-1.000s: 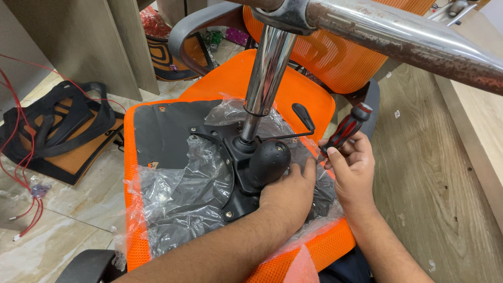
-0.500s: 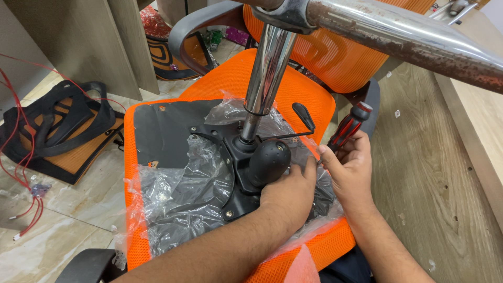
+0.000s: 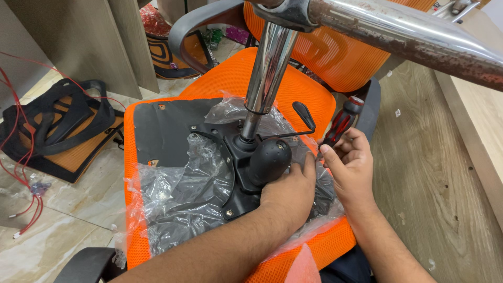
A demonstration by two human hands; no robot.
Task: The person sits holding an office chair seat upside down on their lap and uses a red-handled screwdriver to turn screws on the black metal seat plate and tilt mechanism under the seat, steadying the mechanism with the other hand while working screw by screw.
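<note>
A screwdriver (image 3: 341,121) is held tight by the right hand (image 3: 352,166); the left hand (image 3: 290,193) is laid flat beside the black knob (image 3: 269,156), under crinkly plastic (image 3: 181,183).

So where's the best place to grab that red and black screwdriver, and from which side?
Judging by its pose, take the screwdriver by its thick ribbed handle, coming from above and to the right. The handle sticks up free there, while the shaft end is hidden behind the right hand, close to the black seat mechanism and crinkled plastic wrap.

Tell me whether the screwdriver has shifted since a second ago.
No. The screwdriver in the right hand sits at the same spot beside the black lever.
</note>
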